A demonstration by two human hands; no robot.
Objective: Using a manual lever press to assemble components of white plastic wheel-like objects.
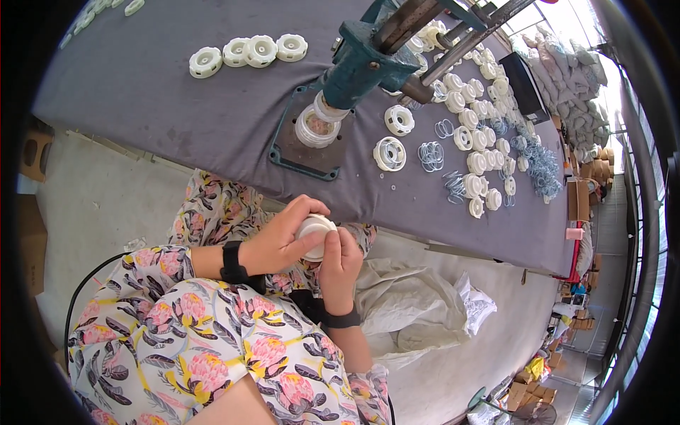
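Over my lap, just off the table's front edge, both hands grip one round white plastic part (pixel 316 228). My left hand (pixel 282 237) wraps its left side, thumb across its face. My right hand (pixel 338 265) pinches it from the lower right. Beyond my hands stands a green hand press (pixel 375 60), its ram down over a clear round fixture (pixel 316 129) on the base plate. Right of the press lie a white ring part with a coil spring in it (pixel 389 154), another white ring part (pixel 399 120) and loose coil springs (pixel 431 156).
Four-ish aside, several white caps (pixel 261 51) form a row at the far left on the grey cloth-covered table (pixel 212 120). Many white parts (pixel 476 163) and a tangle of springs (pixel 542 166) cover the right side. A pale sack (pixel 411 304) lies on the floor at my right.
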